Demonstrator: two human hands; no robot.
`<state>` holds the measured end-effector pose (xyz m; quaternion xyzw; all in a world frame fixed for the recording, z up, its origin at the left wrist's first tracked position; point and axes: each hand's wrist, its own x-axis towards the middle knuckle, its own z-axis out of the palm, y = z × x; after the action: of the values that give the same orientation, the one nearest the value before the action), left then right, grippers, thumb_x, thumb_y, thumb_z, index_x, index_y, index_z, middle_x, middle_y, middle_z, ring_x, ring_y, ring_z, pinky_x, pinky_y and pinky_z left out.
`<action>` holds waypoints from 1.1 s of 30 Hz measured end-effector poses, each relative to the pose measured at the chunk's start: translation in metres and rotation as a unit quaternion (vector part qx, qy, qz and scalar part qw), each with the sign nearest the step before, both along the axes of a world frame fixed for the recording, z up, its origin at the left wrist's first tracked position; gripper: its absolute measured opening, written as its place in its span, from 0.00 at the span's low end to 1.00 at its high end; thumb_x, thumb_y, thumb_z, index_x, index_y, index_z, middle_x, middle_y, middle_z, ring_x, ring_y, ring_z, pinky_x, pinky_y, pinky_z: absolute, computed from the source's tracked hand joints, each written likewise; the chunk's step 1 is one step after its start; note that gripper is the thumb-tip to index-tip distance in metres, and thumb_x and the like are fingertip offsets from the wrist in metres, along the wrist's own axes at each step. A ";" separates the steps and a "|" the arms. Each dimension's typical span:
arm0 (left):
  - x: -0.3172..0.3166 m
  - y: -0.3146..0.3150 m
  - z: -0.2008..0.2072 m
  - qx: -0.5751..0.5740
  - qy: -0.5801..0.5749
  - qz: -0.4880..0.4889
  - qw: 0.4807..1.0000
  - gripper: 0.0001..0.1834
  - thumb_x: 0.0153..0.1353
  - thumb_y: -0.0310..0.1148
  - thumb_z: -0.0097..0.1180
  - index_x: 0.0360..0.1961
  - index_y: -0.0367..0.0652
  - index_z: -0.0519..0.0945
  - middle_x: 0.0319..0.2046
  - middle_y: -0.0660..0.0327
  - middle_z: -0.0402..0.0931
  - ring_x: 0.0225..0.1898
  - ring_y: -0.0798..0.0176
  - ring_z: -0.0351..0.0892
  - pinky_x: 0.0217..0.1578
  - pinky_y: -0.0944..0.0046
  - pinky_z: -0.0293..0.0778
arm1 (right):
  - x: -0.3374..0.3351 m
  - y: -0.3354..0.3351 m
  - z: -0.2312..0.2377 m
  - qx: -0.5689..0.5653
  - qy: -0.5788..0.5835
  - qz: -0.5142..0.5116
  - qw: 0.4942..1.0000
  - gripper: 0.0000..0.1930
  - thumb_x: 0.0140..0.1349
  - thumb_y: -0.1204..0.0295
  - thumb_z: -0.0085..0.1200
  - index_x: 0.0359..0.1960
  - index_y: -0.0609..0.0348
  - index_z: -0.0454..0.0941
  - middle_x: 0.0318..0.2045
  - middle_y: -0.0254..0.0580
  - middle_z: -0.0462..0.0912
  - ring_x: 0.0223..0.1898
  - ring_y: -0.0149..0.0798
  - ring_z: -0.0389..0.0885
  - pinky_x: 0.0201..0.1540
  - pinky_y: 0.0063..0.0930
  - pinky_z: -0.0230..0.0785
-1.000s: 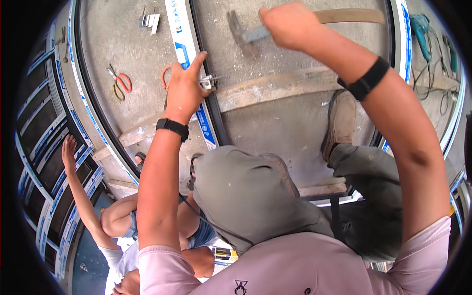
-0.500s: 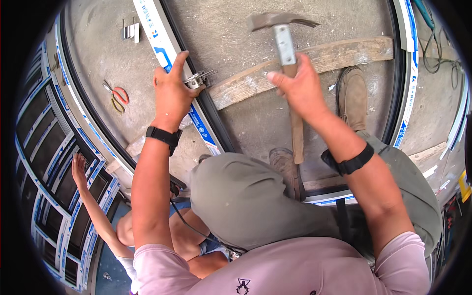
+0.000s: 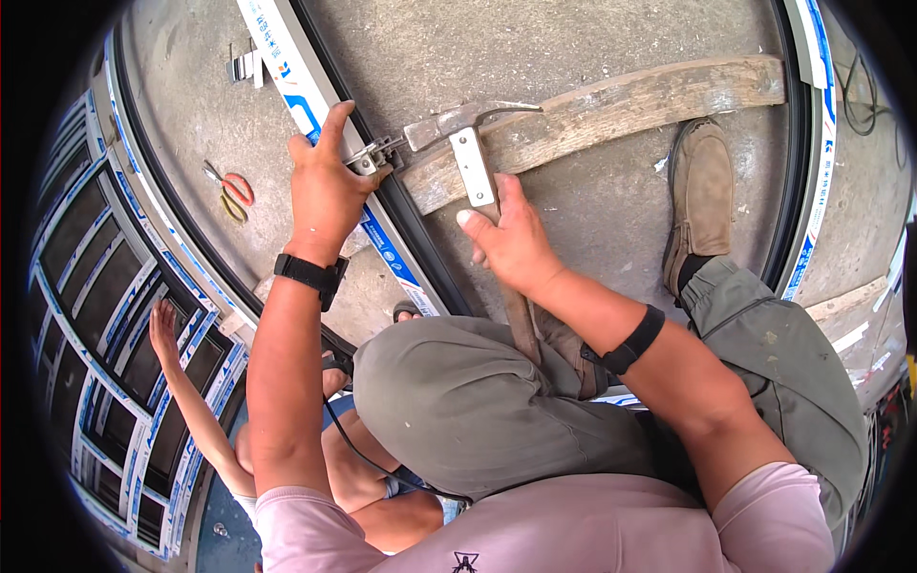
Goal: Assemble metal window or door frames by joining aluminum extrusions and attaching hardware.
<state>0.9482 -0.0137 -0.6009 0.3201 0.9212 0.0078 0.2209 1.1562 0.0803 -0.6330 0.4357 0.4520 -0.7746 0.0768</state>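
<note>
My left hand [image 3: 323,196] bends around a blue-and-white film-covered frame bar [image 3: 301,105], holding a small silver metal fitting [image 3: 371,158] at its dark inner edge. The index finger points up along the bar, while the thumb lies by the fitting. In my right hand [image 3: 516,234] is a claw hammer [image 3: 473,170], gripped by its wooden handle just below the metal collar. The hammer's striking face is close beside the fitting's projecting end; whether they touch I cannot tell. Its claw points right, over a wooden board [image 3: 611,113].
Red-and-yellow-handled pliers or snips [image 3: 232,194] lie on the concrete floor at left, below some small metal pieces [image 3: 245,67]. Another frame bar [image 3: 812,172] runs along the right. Stacked frames [image 3: 105,258] fill the far left, where another person's hand [image 3: 163,329] reaches in.
The hammer has swung left and down, bringing its head from out over the floor to beside the fitting. My left hand keeps its hold. The view has shifted slightly.
</note>
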 end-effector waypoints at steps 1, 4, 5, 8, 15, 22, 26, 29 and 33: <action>0.000 -0.001 0.000 -0.002 0.001 0.003 1.000 0.47 0.43 0.34 0.77 0.65 0.62 0.65 0.42 0.49 0.66 0.35 0.45 0.79 0.40 0.52 0.79 | -0.001 -0.002 0.002 -0.003 -0.010 0.017 1.000 0.27 0.63 0.68 0.59 0.58 0.68 0.61 0.35 0.48 0.82 0.22 0.35 0.80 0.26 0.30 0.75; 0.001 -0.004 -0.001 -0.003 -0.001 0.009 1.000 0.48 0.42 0.34 0.78 0.65 0.62 0.65 0.42 0.49 0.66 0.35 0.45 0.79 0.40 0.52 0.79 | 0.000 -0.004 0.001 0.007 0.006 -0.003 1.000 0.26 0.63 0.68 0.60 0.57 0.69 0.62 0.34 0.47 0.82 0.21 0.35 0.80 0.25 0.31 0.75; 0.001 -0.004 0.000 -0.002 -0.003 0.012 1.000 0.48 0.42 0.34 0.78 0.65 0.62 0.65 0.42 0.49 0.66 0.35 0.45 0.79 0.40 0.52 0.79 | 0.000 -0.002 0.000 0.006 0.006 -0.003 1.000 0.26 0.63 0.68 0.60 0.57 0.69 0.62 0.34 0.47 0.82 0.21 0.35 0.80 0.25 0.31 0.75; 0.002 0.000 0.003 -0.009 -0.014 0.020 1.000 0.45 0.42 0.32 0.77 0.63 0.61 0.67 0.43 0.46 0.66 0.37 0.39 0.80 0.43 0.50 0.80 | 0.001 0.004 -0.011 0.008 0.020 -0.020 1.000 0.26 0.65 0.67 0.59 0.56 0.69 0.62 0.32 0.46 0.82 0.20 0.34 0.79 0.25 0.31 0.75; 0.002 -0.001 -0.001 -0.005 -0.009 0.015 1.000 0.48 0.42 0.33 0.78 0.65 0.62 0.65 0.41 0.49 0.66 0.34 0.46 0.79 0.40 0.52 0.79 | -0.002 0.002 -0.007 -0.016 -0.018 0.007 1.000 0.22 0.66 0.67 0.58 0.53 0.68 0.62 0.32 0.46 0.81 0.20 0.33 0.78 0.24 0.29 0.74; 0.000 -0.004 0.005 -0.007 -0.006 0.019 1.000 0.46 0.42 0.32 0.77 0.64 0.62 0.66 0.43 0.45 0.67 0.38 0.39 0.79 0.43 0.50 0.80 | 0.004 0.065 -0.006 0.081 0.023 -0.219 0.972 0.16 0.70 0.65 0.53 0.46 0.62 0.61 0.24 0.35 0.73 0.18 0.28 0.73 0.17 0.22 0.69; 0.002 0.000 -0.001 -0.002 -0.002 0.009 1.000 0.46 0.42 0.32 0.77 0.63 0.62 0.67 0.43 0.46 0.67 0.36 0.40 0.79 0.43 0.50 0.80 | 0.007 0.033 -0.006 0.077 0.003 -0.197 0.977 0.15 0.70 0.66 0.52 0.46 0.63 0.62 0.24 0.36 0.74 0.18 0.29 0.74 0.18 0.22 0.70; 0.000 -0.001 0.001 0.017 -0.011 0.009 1.000 0.45 0.44 0.35 0.77 0.64 0.62 0.66 0.43 0.47 0.67 0.36 0.42 0.80 0.41 0.51 0.79 | -0.005 0.011 -0.007 -0.060 -0.030 0.030 0.997 0.16 0.69 0.67 0.52 0.47 0.64 0.62 0.24 0.38 0.75 0.17 0.31 0.74 0.17 0.24 0.70; -0.001 -0.007 0.000 0.006 -0.004 0.013 1.000 0.43 0.45 0.35 0.76 0.63 0.62 0.67 0.44 0.46 0.66 0.37 0.42 0.80 0.42 0.51 0.79 | -0.005 0.032 -0.012 -0.012 -0.039 -0.003 0.999 0.17 0.68 0.67 0.54 0.47 0.65 0.62 0.23 0.40 0.76 0.16 0.31 0.75 0.16 0.26 0.69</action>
<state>0.9469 -0.0206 -0.6014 0.3097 0.9242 0.0175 0.2228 1.1509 0.1128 -0.6455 0.4665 0.4380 -0.7623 0.0970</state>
